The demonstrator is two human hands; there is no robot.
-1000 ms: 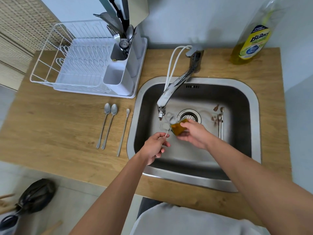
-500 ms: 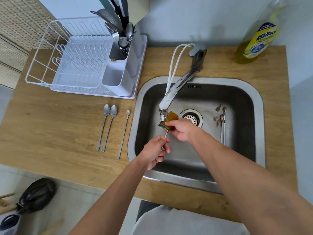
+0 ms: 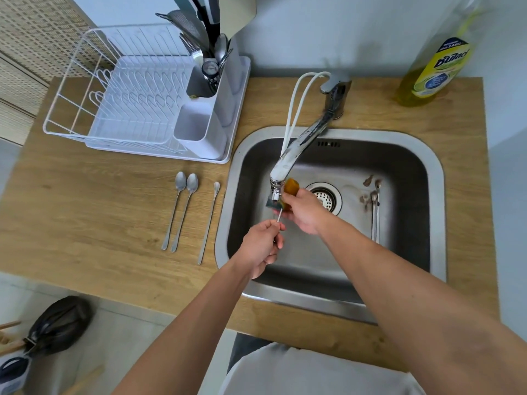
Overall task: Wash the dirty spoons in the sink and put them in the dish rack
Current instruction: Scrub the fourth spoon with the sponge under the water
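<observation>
Over the steel sink (image 3: pixel 436 178) my left hand (image 3: pixel 261 246) pinches the thin handle of a spoon (image 3: pixel 279 216). Its bowl is hidden inside a yellow and green sponge (image 3: pixel 290 189) that my right hand (image 3: pixel 302 210) grips just under the tap spout (image 3: pixel 288 161). Several dirty spoons (image 3: pixel 375 212) lie on the sink floor at the right, by brown smears. Three long spoons (image 3: pixel 186 209) lie side by side on the wooden counter left of the sink. The white dish rack (image 3: pixel 137 101) stands at the back left, its cutlery holder (image 3: pixel 208 81) full of utensils.
A yellow bottle of dish soap (image 3: pixel 430 69) stands at the back right corner of the counter (image 3: pixel 85 218). The drain strainer (image 3: pixel 325 195) sits mid-sink behind my right hand. A black bag (image 3: pixel 57 326) lies on the floor at lower left.
Both hands have lifted the spoon and sponge up and left, from near the drain to right under the tap spout. The sponge now wraps the spoon's bowl.
</observation>
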